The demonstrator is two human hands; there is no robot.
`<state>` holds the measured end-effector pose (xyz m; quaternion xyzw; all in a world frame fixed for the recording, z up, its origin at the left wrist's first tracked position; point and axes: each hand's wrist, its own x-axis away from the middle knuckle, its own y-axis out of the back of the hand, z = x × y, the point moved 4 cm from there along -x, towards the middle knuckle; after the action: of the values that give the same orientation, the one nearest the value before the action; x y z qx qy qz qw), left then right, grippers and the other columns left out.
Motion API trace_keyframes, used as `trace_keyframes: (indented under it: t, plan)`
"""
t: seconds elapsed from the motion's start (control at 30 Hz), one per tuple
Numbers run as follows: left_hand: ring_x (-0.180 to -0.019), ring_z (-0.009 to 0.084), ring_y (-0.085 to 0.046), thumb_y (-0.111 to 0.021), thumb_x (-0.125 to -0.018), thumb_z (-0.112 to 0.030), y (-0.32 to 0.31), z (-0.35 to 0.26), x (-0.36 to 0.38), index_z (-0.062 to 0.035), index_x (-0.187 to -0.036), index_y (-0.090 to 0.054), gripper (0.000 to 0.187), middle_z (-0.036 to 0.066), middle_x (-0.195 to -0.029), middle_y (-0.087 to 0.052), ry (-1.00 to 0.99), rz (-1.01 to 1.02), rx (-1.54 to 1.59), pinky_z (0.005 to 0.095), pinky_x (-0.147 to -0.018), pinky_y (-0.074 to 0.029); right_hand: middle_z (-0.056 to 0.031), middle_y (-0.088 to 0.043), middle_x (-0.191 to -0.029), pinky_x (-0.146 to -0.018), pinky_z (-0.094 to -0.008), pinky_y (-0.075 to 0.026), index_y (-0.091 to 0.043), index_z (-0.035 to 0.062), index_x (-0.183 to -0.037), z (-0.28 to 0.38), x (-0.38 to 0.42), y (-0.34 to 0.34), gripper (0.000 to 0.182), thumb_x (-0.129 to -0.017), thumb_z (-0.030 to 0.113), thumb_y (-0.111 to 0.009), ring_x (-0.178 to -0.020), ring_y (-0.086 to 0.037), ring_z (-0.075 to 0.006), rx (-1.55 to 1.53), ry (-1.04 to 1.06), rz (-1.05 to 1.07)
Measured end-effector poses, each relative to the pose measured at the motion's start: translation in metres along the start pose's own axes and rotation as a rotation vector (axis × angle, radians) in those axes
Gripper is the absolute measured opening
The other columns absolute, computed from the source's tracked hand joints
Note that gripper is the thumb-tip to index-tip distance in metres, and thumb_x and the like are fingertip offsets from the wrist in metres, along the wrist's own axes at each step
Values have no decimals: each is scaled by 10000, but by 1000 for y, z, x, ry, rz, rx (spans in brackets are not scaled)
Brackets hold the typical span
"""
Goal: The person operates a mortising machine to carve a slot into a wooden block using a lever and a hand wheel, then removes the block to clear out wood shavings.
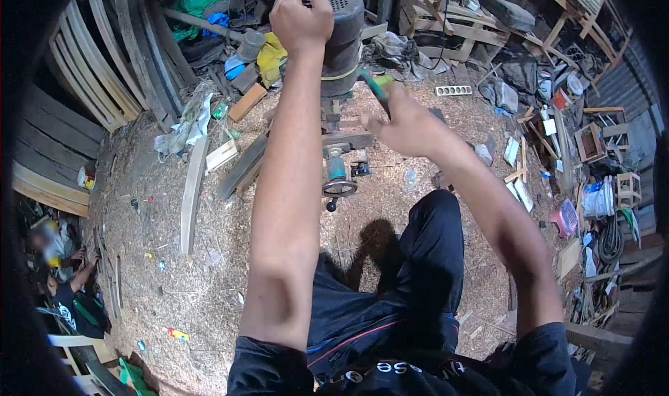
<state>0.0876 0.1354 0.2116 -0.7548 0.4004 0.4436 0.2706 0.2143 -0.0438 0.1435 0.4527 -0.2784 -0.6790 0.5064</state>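
Note:
My left hand [303, 21] is closed in a fist at the upper left side of a dark cylindrical motor [340, 44] with a perforated top. Whatever its curled fingers grip is hidden. To the right of the motor, my right hand [404, 125] is closed around a dark green, bar-like handle [375, 88], slightly blurred, which slants up toward the motor's base. Its far end and a bright green patch beside it are hard to make out. Below the motor stands a teal machine part [336, 166] with a handwheel [339, 188] and a black knob.
Wood shavings cover the floor [167, 270]. A long plank [195, 197] and a dark beam [244, 166] lie left of the machine. A co-worker [73, 284] sits at the far left. Scrap wood, a pink basket [564, 218] and a white bucket [597, 199] line the right side.

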Motion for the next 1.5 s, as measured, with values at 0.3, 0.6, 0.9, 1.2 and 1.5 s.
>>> trace_keyframes:
  t: [0.3,0.6,0.9,1.2,1.5]
  plan:
    - [-799,333,-678,-575,-821,-229,1,-1,0,-31,-767,-732,258,153,-840,-703,-10,6,68,382,-743,-519,-176,-638,-815,-598,-363,-480,-525,-115,-1221,-3,17,8,434,-853,115,-548,-663,-606,-213,-324,-469,367]
    - [-801,376,-635,-556,-866,-202,5,-5,3,37,-794,-635,262,202,-838,-638,26,46,92,406,-726,-504,-157,-613,-1016,-736,-283,-471,-360,-98,-1423,-28,76,-48,584,-886,33,-547,-833,-583,-179,-526,-428,143]
    - [-802,350,-643,-564,-879,-214,2,0,9,28,-793,-638,267,185,-858,-653,39,24,46,392,-731,-507,-163,-575,-1094,-858,-320,-468,-302,-62,-1459,-46,116,-91,601,-917,17,-548,-948,-563,-196,-583,-430,93]
    - [-813,325,-661,-576,-854,-211,3,5,18,-16,-781,-688,237,152,-851,-686,51,53,56,387,-751,-511,-300,-466,-1282,-1020,-435,-399,-252,-57,-1471,-86,157,-176,646,-882,8,-508,-1189,-496,-408,-544,-269,-82]
    - [-798,295,-680,-565,-824,-201,1,13,22,-47,-767,-747,246,131,-828,-709,-22,37,61,360,-756,-508,-300,-506,-1207,-941,-468,-456,-243,-46,-1483,-99,169,-213,673,-867,14,-509,-1064,-557,-461,-315,-243,-113]
